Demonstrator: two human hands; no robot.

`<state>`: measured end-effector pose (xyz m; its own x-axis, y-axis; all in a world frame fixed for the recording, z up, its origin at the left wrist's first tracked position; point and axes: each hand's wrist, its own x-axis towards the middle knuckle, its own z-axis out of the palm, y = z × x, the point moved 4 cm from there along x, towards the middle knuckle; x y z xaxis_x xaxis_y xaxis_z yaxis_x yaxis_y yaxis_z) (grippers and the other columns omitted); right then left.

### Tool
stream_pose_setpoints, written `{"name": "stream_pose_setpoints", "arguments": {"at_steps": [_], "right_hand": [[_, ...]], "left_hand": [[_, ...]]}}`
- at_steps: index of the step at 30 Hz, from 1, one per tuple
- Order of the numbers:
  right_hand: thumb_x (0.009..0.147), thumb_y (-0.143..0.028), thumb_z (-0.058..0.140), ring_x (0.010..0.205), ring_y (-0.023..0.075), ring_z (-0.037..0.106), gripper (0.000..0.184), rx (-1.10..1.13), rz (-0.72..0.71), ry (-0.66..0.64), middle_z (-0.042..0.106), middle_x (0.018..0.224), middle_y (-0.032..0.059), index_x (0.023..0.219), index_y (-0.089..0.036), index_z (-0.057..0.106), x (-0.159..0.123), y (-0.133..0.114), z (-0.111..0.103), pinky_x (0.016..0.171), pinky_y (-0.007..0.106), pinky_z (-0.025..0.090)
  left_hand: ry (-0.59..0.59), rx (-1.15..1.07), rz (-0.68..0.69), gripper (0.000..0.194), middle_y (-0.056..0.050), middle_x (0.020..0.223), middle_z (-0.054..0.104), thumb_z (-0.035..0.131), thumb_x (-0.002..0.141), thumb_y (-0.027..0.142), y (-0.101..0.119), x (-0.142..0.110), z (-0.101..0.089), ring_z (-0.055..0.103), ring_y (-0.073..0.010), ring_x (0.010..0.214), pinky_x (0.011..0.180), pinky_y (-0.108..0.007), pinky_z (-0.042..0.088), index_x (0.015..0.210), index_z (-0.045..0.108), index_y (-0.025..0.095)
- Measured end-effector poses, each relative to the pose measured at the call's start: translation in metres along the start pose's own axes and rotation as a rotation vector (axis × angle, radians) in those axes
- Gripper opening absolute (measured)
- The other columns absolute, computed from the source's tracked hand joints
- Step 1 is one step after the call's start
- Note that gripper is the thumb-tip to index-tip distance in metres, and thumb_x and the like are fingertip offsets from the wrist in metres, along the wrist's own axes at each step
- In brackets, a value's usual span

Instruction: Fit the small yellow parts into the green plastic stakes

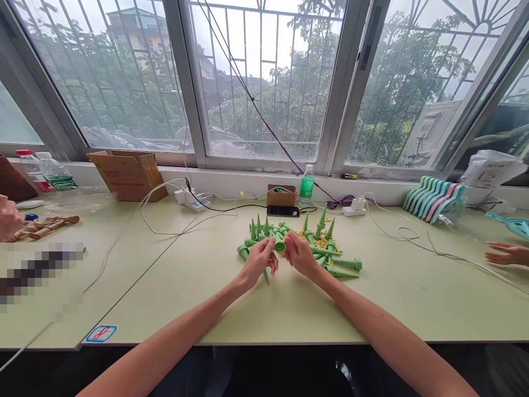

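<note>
Between my hands is a green plastic watering spike, its round open end facing me. My left hand pinches it from the left side. On the other side, my right hand has its fingers pinched together close to the rim; whatever is between the fingertips is hidden. Around both hands lies a loose pile of similar green spikes, some standing point up and others lying flat. Small yellow pieces are scattered among those to the right.
Behind the pile are a phone, a small cardboard box and a green-labelled bottle. Power strips and cables cross the table. Hangers stand at right. Other people's hands show at both edges.
</note>
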<state>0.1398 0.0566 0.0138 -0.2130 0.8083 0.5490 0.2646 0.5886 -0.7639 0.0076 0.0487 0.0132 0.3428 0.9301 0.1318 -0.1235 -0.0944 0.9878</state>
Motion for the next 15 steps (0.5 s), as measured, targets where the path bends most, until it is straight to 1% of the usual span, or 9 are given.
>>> {"name": "stream_pose_setpoints", "arguments": {"at_steps": [2,4,9,12,13,15], "right_hand": [[0.098,-0.046,0.032,0.039,0.0088,0.040,0.035,0.002,0.011,0.006,0.041,0.048,-0.0068,0.073,-0.022,0.035,0.0001,0.0004,-0.0002,0.043,0.021,0.032],[0.098,-0.047,0.032,0.039,0.0093,0.041,0.036,0.006,0.023,0.015,0.040,0.047,-0.0069,0.071,-0.023,0.033,0.0002,0.0012,-0.0003,0.043,0.021,0.031],[0.096,-0.052,0.033,0.038,0.0098,0.042,0.041,-0.008,0.061,0.023,0.038,0.045,-0.0066,0.068,-0.023,0.033,0.0002,0.0043,-0.0003,0.041,0.022,0.031],[0.095,-0.053,0.033,0.036,0.0093,0.042,0.042,-0.001,0.069,0.036,0.037,0.045,-0.0069,0.067,-0.022,0.035,0.0002,0.0054,-0.0007,0.039,0.022,0.031],[0.095,-0.053,0.034,0.036,0.0092,0.042,0.042,0.000,0.071,0.035,0.036,0.045,-0.0071,0.067,-0.022,0.035,0.0001,0.0058,-0.0006,0.038,0.022,0.030],[0.095,-0.053,0.034,0.035,0.0092,0.041,0.042,-0.001,0.076,0.034,0.035,0.043,-0.0074,0.066,-0.022,0.036,0.0000,0.0062,-0.0005,0.038,0.022,0.030]], "left_hand": [[0.005,0.043,0.018,0.041,0.003,0.048,0.051,0.053,0.083,0.056,0.0013,-0.0008,-0.0001,0.050,-0.0105,0.040,0.038,-0.020,0.040,0.083,0.051,0.016],[0.014,0.092,0.049,0.039,0.003,0.049,0.051,0.054,0.083,0.054,0.0032,-0.0016,-0.0002,0.050,-0.0101,0.040,0.038,-0.019,0.040,0.087,0.051,0.016],[0.050,0.181,0.106,0.037,0.003,0.062,0.056,0.059,0.081,0.050,0.0061,-0.0030,-0.0005,0.050,-0.0073,0.040,0.036,-0.019,0.039,0.093,0.050,0.016],[0.038,0.197,0.140,0.038,0.001,0.072,0.059,0.061,0.079,0.049,0.0040,-0.0030,-0.0009,0.053,-0.0079,0.043,0.036,-0.019,0.041,0.096,0.050,0.018],[0.029,0.203,0.154,0.037,0.001,0.072,0.059,0.062,0.079,0.048,0.0029,-0.0029,-0.0012,0.053,-0.0082,0.043,0.035,-0.019,0.041,0.097,0.050,0.018],[0.012,0.233,0.169,0.036,0.004,0.061,0.056,0.062,0.079,0.046,0.0004,-0.0028,-0.0019,0.052,-0.0092,0.041,0.036,-0.020,0.042,0.100,0.049,0.019]]}}
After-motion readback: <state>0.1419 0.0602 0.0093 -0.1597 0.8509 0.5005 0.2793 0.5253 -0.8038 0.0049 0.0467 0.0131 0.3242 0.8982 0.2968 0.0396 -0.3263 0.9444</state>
